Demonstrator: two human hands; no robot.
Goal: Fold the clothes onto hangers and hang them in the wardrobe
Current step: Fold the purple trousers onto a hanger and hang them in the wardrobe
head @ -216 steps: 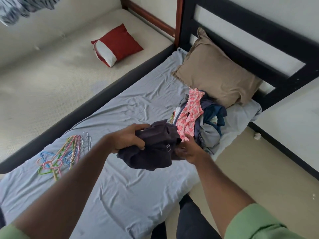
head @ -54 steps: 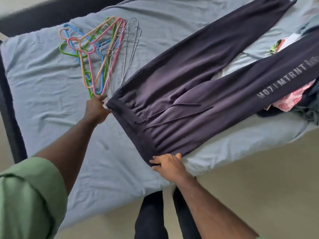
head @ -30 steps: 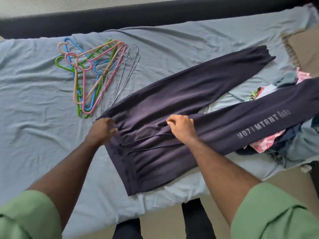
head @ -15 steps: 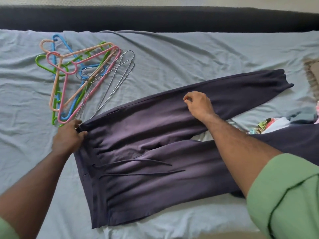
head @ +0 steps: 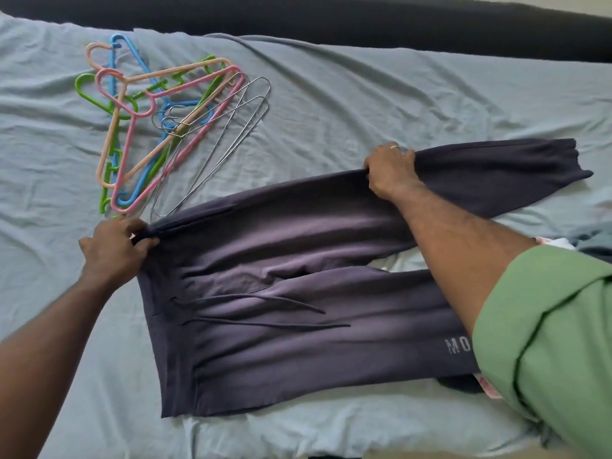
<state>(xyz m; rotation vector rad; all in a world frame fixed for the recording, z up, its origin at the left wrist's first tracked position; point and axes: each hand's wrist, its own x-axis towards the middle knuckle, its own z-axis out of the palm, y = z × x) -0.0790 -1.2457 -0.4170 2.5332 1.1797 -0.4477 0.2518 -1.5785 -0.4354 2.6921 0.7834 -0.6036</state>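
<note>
Shifted outward along the far leg since the previous view, right hand [head: 390, 172] pinches its edge, left hand [head: 114, 250] grips the waistband corner; trousers [head: 281, 293], soft, limp, light, lie flat on bed sheet [head: 364, 104], hangers [head: 159, 127] at 11 o'clock; best held at waistband and leg edge.

One head-worn wide-angle view only, so nothing is shared with a second camera; it looks forward and steeply down across the bed [head: 364, 94] from its near long side, toward the dark frame [head: 364, 24] along the top edge; it sits close, both forearms reaching in from the bottom corners, the left hand [head: 114, 248] left of centre, the right hand [head: 390, 170] farther in; the green sleeve [head: 546, 342] fills the lower right corner.
</note>
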